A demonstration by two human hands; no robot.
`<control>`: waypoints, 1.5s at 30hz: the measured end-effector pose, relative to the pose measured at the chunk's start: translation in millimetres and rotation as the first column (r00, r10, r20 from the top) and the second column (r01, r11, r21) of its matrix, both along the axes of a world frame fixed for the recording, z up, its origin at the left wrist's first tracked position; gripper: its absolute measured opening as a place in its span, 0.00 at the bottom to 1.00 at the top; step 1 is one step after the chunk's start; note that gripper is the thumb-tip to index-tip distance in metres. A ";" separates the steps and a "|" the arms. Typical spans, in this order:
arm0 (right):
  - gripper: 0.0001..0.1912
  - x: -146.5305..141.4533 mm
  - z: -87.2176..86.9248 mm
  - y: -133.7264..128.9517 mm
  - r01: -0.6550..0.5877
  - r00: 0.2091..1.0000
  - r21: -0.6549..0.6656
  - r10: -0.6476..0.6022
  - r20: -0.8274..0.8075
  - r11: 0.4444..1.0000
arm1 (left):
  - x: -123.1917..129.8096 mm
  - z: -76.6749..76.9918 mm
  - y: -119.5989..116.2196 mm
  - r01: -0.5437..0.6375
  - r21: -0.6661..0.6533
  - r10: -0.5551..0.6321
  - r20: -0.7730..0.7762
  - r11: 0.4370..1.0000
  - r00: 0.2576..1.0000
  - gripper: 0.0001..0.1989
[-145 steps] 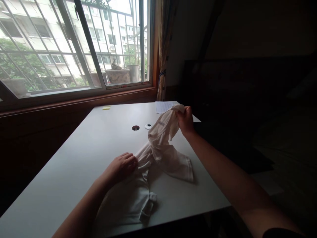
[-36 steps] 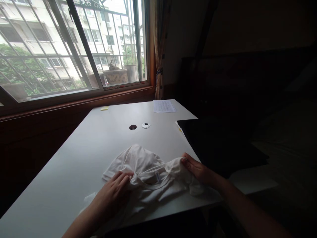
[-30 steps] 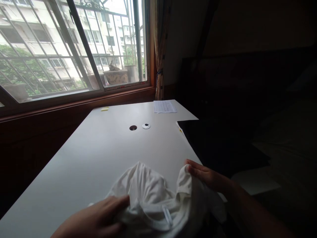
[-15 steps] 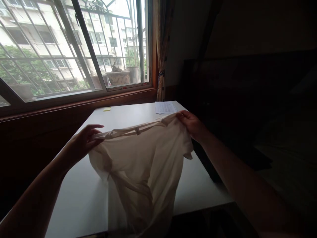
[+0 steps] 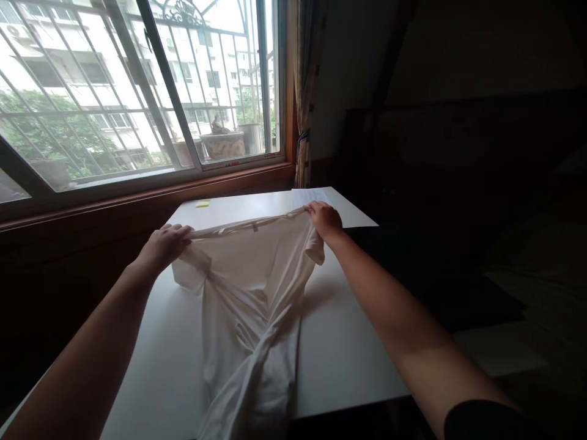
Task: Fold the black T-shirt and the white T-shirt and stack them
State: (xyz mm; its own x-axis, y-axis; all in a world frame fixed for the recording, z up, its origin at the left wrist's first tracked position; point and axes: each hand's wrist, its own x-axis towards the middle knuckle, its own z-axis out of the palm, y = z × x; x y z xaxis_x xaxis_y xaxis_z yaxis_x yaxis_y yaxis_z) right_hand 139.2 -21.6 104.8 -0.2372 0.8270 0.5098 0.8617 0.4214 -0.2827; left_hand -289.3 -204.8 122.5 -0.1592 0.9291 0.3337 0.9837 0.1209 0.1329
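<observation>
A white T-shirt [image 5: 247,275] hangs stretched between my two hands over a white table [image 5: 348,342]. My left hand [image 5: 167,244] is closed on its left shoulder, and my right hand [image 5: 324,219] pinches the right shoulder. The neckline runs nearly straight between them, with a small label at its middle. Below, the body of the shirt falls in twisted folds toward me and runs out of the bottom of the view. A short sleeve droops beneath my right hand.
Printed paper sheets [image 5: 312,197] lie at the table's far right corner, and a yellow slip [image 5: 202,203] near the far left one. Beyond the table are a barred window [image 5: 137,91] and a tied curtain [image 5: 303,146]. The right side is very dark.
My hands have come a little closer together, the right one moving left and my left hand closing more firmly. The shirt has swung, its lower part now more twisted and lying toward the table.
</observation>
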 end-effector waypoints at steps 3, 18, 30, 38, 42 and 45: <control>0.17 -3.1 -18.4 -0.5 0.017 0.999 -0.034 -0.016 0.028 0.999 | -5.6 -19.0 1.9 -0.027 -0.020 0.026 -0.058 0.999 0.998 0.11; 0.11 -50.8 -83.7 -68.9 -0.409 0.898 -0.119 0.422 0.123 0.905 | -1.4 -88.8 19.3 -0.260 0.016 0.256 0.130 0.966 0.958 0.16; 0.16 -49.2 -120.6 -79.5 -0.278 0.952 -0.100 0.288 0.103 0.955 | -7.3 -101.9 38.9 -0.356 0.031 0.343 0.200 0.934 0.918 0.17; 0.22 -35.6 -115.3 -68.1 -0.053 0.974 -0.198 0.094 0.205 0.979 | -27.0 -89.0 48.1 -0.376 0.015 0.371 0.129 0.926 0.919 0.19; 0.24 -25.5 -106.0 -58.7 0.041 0.973 -0.226 0.013 0.232 0.973 | -39.4 -79.8 48.3 -0.341 -0.067 0.344 0.034 0.938 0.938 0.19; 0.23 -16.3 -100.0 -52.9 0.121 0.965 -0.203 -0.067 0.254 0.972 | -45.6 -80.8 45.5 -0.327 -0.115 0.328 -0.012 0.938 0.945 0.18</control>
State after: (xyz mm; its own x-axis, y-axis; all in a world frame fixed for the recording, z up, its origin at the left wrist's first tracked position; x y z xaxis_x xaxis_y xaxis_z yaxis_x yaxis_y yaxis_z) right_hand 122.9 -74.5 4.8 -0.2478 0.9349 0.2539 0.9483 0.2878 -0.1342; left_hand -334.9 -159.3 41.7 -0.4633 0.8567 0.2268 0.8861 0.4510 0.1067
